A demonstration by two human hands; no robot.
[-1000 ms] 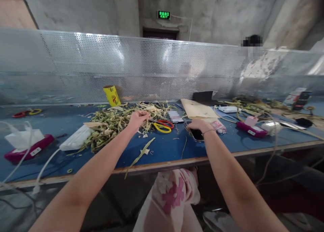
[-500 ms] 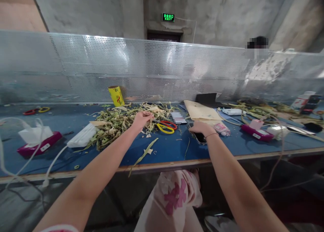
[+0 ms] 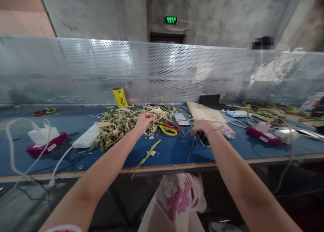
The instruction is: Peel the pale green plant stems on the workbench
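My left hand [image 3: 146, 120] is at the right part of a heap of dried plant pieces [image 3: 113, 129], its fingers pinched together; what they hold, if anything, is too small to make out. Just right of it lie scissors with red and yellow handles [image 3: 169, 132]. My right hand [image 3: 202, 125] is over the upper end of a dark phone [image 3: 203, 139], with the fingers bent down and their tips partly hidden. A small printed packet [image 3: 181, 119] sits between the two hands. Beside my right hand is a pink pouch [image 3: 227, 131].
A perforated metal screen [image 3: 152, 66] runs behind the blue table [image 3: 172, 152]. White and purple power blocks [image 3: 47, 144] with cables are at the left, more at the right. A yellow roll [image 3: 119, 97] stands behind the heap. Beyond the screen is a person [image 3: 262, 50].
The whole view has shifted slightly, so the items appear further right and lower. My right hand has lifted a little off the phone; my left hand keeps its pinch.
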